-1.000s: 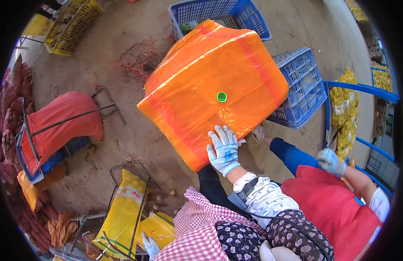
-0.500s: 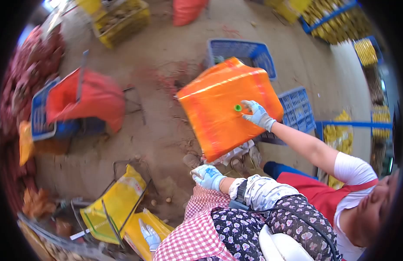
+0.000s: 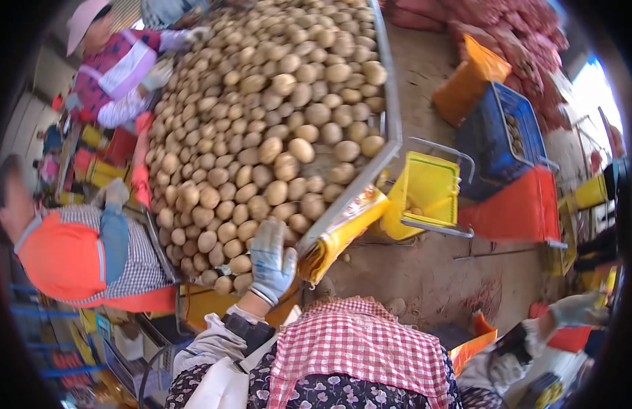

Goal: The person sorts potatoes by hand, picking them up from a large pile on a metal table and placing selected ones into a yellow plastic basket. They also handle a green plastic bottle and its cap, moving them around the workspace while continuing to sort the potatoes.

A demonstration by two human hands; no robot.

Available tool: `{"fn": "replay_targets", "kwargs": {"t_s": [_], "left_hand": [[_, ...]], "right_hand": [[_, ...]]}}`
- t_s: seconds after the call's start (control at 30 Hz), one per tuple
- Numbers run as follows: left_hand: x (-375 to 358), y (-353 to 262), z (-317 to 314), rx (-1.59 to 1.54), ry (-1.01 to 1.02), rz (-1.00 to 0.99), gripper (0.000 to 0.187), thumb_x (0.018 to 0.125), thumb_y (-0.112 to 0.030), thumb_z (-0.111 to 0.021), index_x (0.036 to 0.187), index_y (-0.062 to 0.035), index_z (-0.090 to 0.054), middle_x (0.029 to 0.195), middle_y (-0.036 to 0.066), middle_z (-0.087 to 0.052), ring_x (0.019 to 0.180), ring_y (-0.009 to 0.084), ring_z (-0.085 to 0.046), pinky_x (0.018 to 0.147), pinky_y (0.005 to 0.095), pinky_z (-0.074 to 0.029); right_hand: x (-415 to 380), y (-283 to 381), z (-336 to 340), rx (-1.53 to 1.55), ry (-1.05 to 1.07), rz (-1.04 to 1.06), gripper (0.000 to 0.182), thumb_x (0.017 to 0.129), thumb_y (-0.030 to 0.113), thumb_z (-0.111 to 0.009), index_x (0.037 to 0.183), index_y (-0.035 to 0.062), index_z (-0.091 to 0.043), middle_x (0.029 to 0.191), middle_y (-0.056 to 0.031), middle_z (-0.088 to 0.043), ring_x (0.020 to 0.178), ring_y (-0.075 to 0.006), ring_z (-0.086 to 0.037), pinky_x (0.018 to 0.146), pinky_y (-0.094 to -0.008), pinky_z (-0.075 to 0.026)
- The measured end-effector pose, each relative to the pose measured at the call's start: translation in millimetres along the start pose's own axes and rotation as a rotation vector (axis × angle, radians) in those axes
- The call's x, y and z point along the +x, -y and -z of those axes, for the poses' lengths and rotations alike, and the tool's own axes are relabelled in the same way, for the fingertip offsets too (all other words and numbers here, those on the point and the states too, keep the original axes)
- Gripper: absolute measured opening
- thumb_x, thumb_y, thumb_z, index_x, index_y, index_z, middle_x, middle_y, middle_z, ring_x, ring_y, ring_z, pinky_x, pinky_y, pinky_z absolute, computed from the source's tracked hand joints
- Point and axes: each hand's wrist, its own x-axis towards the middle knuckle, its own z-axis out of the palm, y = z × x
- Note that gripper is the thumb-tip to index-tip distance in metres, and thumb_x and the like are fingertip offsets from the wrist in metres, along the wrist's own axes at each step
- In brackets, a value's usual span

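My left hand [image 3: 270, 260], in a whitish-blue glove, lies with fingers stretched out on the potatoes [image 3: 251, 198] at the near corner of the sorting table [image 3: 391, 112]. Just right of it, a folded yellow bag [image 3: 343, 235] hangs over the table's metal edge. My right hand [image 3: 579, 311], also gloved, reaches out at the far right. Its fingers are blurred near a yellow strip, and I cannot tell whether they hold anything. Below my right forearm shows part of an orange bag [image 3: 474, 344].
Right of the table stand a yellow bag in a metal frame [image 3: 430, 187], a blue crate [image 3: 500, 129] with potatoes, a red bag [image 3: 517, 211] and an orange sack [image 3: 469, 82]. Co-workers stand along the table's left side. Red mesh sacks [image 3: 506, 27] are piled behind.
My view has swung from the floor and a co-worker holding an orange bag to the potato table. My left hand is now on the potatoes; my right arm is out to the side.
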Motion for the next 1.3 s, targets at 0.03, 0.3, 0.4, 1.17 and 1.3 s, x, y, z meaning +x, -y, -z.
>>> {"fn": "replay_targets", "kwargs": {"t_s": [0.03,0.3,0.4,1.17,1.3], "left_hand": [[2.7,-4.2,2.8,0.07,-0.011,0.079,0.062,0.087,-0.026,-0.055,0.142,-0.0059,-0.035,0.142,0.023,-0.037,0.131,0.0408,-0.034,0.11,0.0513,-0.024],[20.4,93.3,-13.3,0.341,0.154,0.297,0.078,0.084,-0.049,-0.056,0.146,-0.0108,-0.03,0.153,0.018,-0.019,0.141,0.041,-0.015,0.114,0.0557,-0.01],[28.8,95.7,-8.2,0.311,0.146,0.287,0.078,0.082,-0.045,-0.059,0.146,-0.0108,-0.03,0.153,0.019,-0.02,0.141,0.0413,-0.014,0.113,0.0561,-0.011],[73.9,109.2,16.4,0.466,-0.168,0.807,0.071,0.078,-0.039,-0.067,0.139,-0.0132,-0.043,0.149,0.026,-0.021,0.13,0.0409,-0.034,0.109,0.0503,-0.026],[68.6,118.4,24.6,0.524,-0.066,0.703,0.071,0.074,-0.039,-0.072,0.135,-0.0079,-0.05,0.151,0.025,-0.018,0.121,0.0408,-0.044,0.1,0.0468,-0.039]], "right_hand": [[10.6,31.4,-15.6,0.154,-0.014,0.174,0.035,0.088,0.026,-0.06,0.113,0.0009,-0.058,0.11,-0.0155,-0.06,0.093,-0.0254,-0.06,0.086,-0.039,-0.049],[-260.1,201.5,-68.4,0.854,1.202,0.708,0.053,0.08,0.007,-0.065,0.129,-0.0002,-0.049,0.128,-0.0179,-0.054,0.119,-0.033,-0.051,0.102,-0.0377,-0.039],[-327.2,227.4,-53.0,0.827,1.693,0.753,0.057,0.075,0.011,-0.066,0.13,0.0031,-0.05,0.124,-0.0208,-0.055,0.116,-0.0385,-0.052,0.1,-0.0424,-0.042],[-469.1,358.1,-84.0,0.797,2.796,-1.613,0.041,0.09,0.043,-0.051,0.112,0.0089,-0.059,0.103,-0.0071,-0.065,0.093,-0.0244,-0.063,0.083,-0.0432,-0.051],[-458.3,350.8,-67.8,0.619,2.654,-1.73,0.043,0.088,0.045,-0.057,0.112,0.0093,-0.058,0.099,-0.0088,-0.066,0.086,-0.0289,-0.063,0.077,-0.0472,-0.052]]}}
